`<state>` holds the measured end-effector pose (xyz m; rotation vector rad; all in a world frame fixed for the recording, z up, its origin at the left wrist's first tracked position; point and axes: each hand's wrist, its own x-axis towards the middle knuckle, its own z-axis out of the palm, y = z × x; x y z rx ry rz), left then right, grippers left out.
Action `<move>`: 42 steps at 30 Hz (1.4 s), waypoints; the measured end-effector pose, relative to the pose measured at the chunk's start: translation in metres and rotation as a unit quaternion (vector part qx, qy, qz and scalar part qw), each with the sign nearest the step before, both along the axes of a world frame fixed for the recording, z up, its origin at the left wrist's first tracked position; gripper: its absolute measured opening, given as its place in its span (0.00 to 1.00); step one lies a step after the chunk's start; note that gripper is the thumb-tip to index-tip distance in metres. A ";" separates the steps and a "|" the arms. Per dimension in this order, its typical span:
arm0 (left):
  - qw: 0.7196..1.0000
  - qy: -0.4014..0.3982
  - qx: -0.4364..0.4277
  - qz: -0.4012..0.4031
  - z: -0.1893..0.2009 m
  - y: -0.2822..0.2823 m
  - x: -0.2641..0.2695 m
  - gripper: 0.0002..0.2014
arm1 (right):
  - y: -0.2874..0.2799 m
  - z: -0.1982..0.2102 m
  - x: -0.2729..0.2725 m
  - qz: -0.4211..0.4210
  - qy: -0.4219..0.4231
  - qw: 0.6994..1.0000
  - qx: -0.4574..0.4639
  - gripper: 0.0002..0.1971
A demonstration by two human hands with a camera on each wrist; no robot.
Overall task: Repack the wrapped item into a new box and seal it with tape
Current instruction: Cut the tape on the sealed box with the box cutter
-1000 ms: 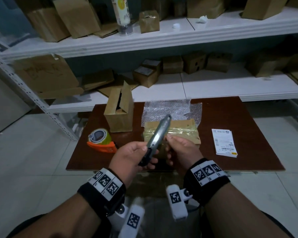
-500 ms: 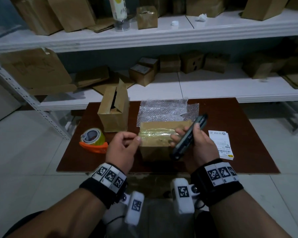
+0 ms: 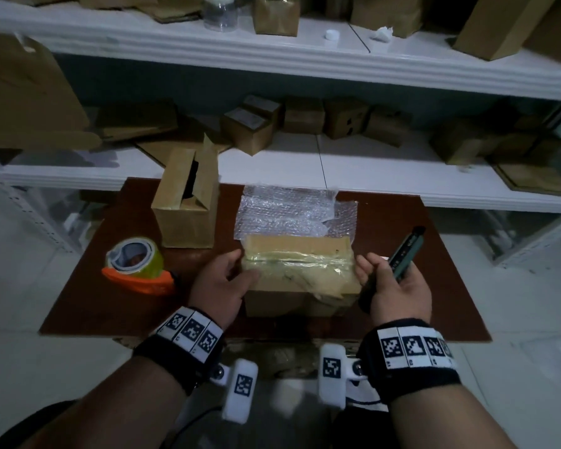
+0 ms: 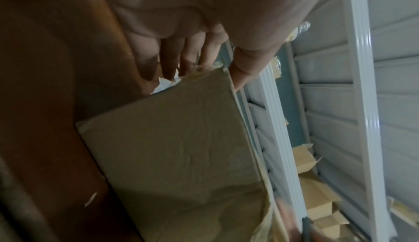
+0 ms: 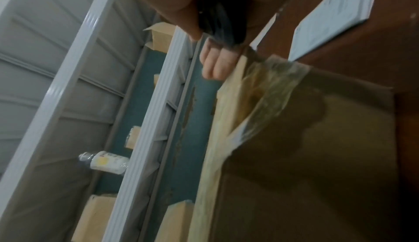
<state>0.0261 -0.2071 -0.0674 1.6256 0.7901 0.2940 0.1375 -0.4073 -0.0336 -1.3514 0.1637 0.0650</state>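
A cardboard box sealed with yellowed tape [image 3: 300,275] lies on the brown table [image 3: 88,303], near its front edge. My left hand [image 3: 240,264] grips its left end, thumb on top and fingers over the far corner [image 4: 179,66]. My right hand [image 3: 374,270] is at the box's right end and holds a dark teal box cutter [image 3: 404,254], which points up and away. A sheet of bubble wrap [image 3: 289,213] lies just behind the box. An open, upright cardboard box [image 3: 187,205] stands at the back left. The taped box's contents are hidden.
An orange tape dispenser [image 3: 136,268] sits at the table's left. A white printed label sheet [image 5: 333,16] lies right of the box, hidden behind my hand in the head view. White shelves [image 3: 305,59] with several cardboard boxes stand behind the table.
The box cutter went from both hands to my right hand alone. My left hand moved onto the taped box's left end, and my right hand came down to its right end.
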 end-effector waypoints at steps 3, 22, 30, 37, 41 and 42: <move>1.000 -0.012 0.011 0.006 -0.004 0.009 -0.005 0.25 | 0.003 -0.007 -0.002 0.024 0.007 0.997 -0.069 0.10; 0.998 0.038 -0.054 0.022 0.016 0.078 -0.039 0.30 | 0.069 0.059 -0.033 0.362 -0.073 0.899 -0.233 0.10; 0.996 0.032 -0.068 0.040 0.010 0.081 -0.041 0.22 | 0.105 0.074 -0.025 0.462 -0.266 0.579 -0.617 0.13; 0.997 0.045 -0.068 -0.007 0.008 0.083 -0.043 0.21 | 0.122 0.077 -0.023 0.487 -0.263 0.491 -0.672 0.23; 0.995 0.051 -0.081 -0.022 0.008 0.084 -0.044 0.19 | 0.128 0.079 -0.028 0.492 -0.271 0.491 -0.666 0.22; 0.995 0.050 -0.086 -0.022 0.008 0.084 -0.044 0.19 | 0.130 0.079 -0.030 0.493 -0.271 0.491 -0.665 0.21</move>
